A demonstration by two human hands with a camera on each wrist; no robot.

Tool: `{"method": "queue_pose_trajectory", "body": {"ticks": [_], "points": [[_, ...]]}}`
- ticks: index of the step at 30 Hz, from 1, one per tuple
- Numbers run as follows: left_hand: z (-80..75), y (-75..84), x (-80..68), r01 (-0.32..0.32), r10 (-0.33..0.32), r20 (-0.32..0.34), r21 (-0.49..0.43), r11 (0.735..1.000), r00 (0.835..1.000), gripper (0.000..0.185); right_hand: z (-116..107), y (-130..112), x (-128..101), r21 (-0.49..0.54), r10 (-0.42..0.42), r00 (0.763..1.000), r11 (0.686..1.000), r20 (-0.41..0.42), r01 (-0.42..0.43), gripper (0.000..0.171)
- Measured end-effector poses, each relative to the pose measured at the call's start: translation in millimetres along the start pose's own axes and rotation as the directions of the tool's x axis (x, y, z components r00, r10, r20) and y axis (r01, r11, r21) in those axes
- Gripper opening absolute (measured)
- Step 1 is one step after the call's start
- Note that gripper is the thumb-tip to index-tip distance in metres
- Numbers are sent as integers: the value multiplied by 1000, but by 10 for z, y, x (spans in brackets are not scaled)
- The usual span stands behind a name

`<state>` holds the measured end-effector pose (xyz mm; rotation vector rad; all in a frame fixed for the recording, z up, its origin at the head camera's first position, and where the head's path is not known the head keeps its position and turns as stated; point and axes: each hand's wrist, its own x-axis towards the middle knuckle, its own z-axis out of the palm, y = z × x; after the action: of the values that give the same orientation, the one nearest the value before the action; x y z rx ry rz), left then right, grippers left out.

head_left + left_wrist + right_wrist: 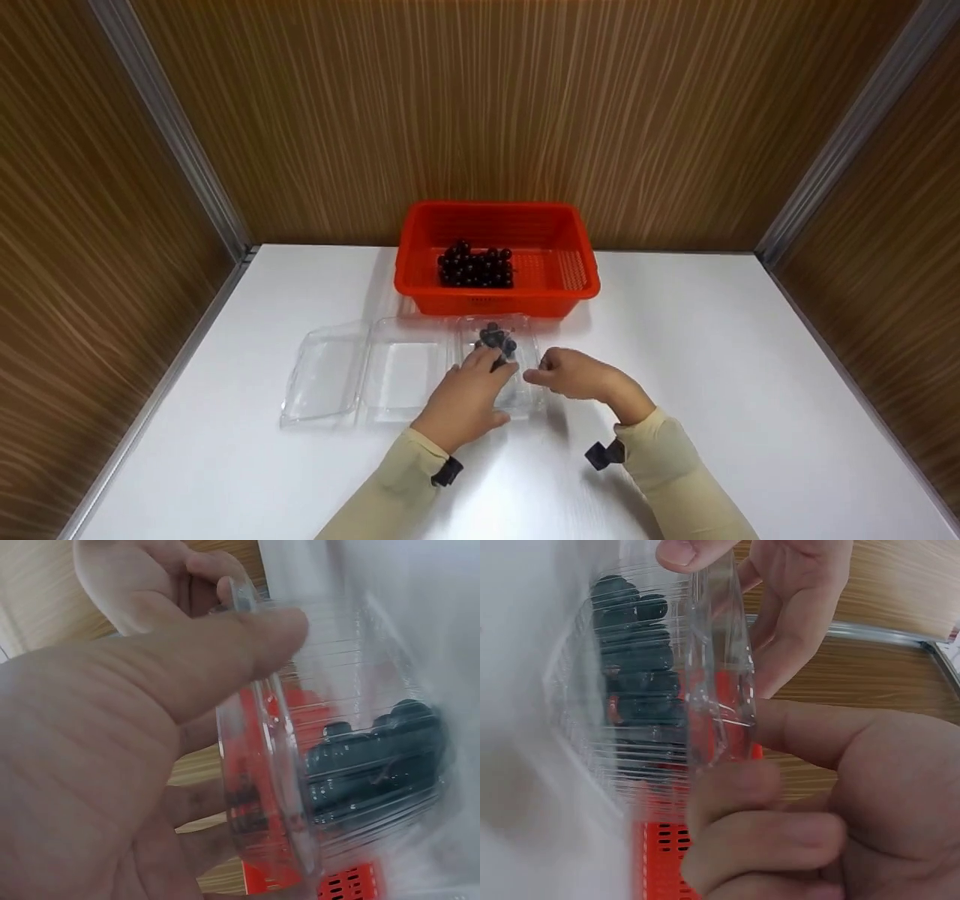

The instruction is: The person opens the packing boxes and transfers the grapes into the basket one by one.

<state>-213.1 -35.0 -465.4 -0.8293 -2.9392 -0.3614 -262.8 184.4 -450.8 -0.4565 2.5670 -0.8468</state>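
A small clear plastic box [534, 337] sits on the white table [712, 360] just in front of a red basket [577, 289]. Dark round berries [497, 339] lie at the box's far end. My left hand [491, 365] grips the box from its near left side, and in the left wrist view its thumb [225, 652] lies over the rim of the box [337, 690] beside the berries [375, 757]. My right hand [541, 373] pinches the right edge, its fingers [735, 795] closed on the thin plastic wall [712, 690] next to the berries [634, 667].
The red basket holds a heap of dark berries [476, 268] on its left side. An open clear clamshell [352, 371] lies flat to the left of the held box. Brown wood-grain walls [480, 97] close in the table at the back and on both sides.
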Motion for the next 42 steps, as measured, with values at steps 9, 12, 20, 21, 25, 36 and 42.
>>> {"method": "queue_pose_trajectory", "body": {"ticks": [9, 12, 20, 21, 25, 36, 42], "points": [[44, 33, -20, -6, 7, -21, 28, 1000, 1000, 64, -38, 149, -22, 169, 1, 998, 986, 60, -11, 24], [37, 40, -20, -5, 5, -18, 23, 1000, 1000, 63, -80, 191, -28, 190, -24, 994, 982, 111, 3, 24], [32, 60, -1, 0, 0, 1, 65, 998, 1000, 65, -209, 399, 15, 341, -133, 947, 940, 293, 27, 41], [34, 63, -1, 2, -2, 5, 69, 998, 1000, 66, -218, 422, 25, 352, -146, 940, 935, 308, 30, 45], [37, 77, -8, 13, -14, 23, 60, 998, 1000, 66, -222, 472, 65, 349, -174, 925, 936, 337, 48, 50], [23, 90, 17, 30, -31, 39, 30, 999, 999, 68, -187, 379, 43, 241, -220, 909, 961, 355, 139, 42], [64, 103, 35, 50, -50, 16, 3, 999, 999, 67, -143, 347, 46, 221, -199, 887, 969, 416, 113, 41]]}}
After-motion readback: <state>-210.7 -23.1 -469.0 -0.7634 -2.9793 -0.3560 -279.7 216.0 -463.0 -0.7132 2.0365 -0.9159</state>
